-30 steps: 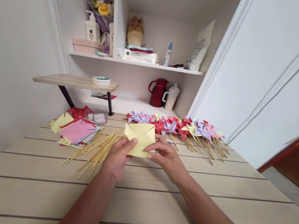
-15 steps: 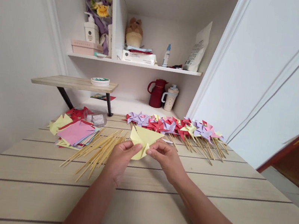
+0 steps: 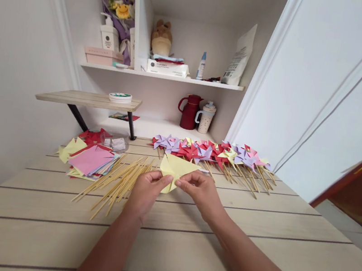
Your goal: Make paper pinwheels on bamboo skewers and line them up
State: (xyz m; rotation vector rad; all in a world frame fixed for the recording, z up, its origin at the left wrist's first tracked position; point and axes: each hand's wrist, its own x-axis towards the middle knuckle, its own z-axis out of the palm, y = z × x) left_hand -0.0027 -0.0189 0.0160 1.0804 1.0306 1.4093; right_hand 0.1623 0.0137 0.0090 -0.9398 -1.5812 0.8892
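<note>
A yellow sheet of paper [image 3: 178, 165], cut and partly folded, is held up above the table between my two hands. My left hand [image 3: 148, 189] pinches its left lower part between thumb and fingers. On the other side, my right hand [image 3: 202, 194] pinches it near the middle, its thumb close to the left thumb. Fingers cover the paper's lower folds. Thin wooden sticks [image 3: 120, 183] lie loosely piled just left of my left hand. Behind the paper, finished paper pinwheels [image 3: 199, 151] in red, purple, yellow and pink rest in a row on their sticks.
Stacked coloured paper [image 3: 91, 160] and a clear plastic box [image 3: 116, 143] sit at the left of the slatted table [image 3: 252, 252]. A small raised shelf [image 3: 87, 99] stands behind them. A red jug [image 3: 190, 113] and a handled cup [image 3: 206, 117] stand at the back.
My right thumb and fingers have shifted slightly left, toward the left thumb. The raised fold at the paper's middle is now pressed lower and hidden more by my fingers.
</note>
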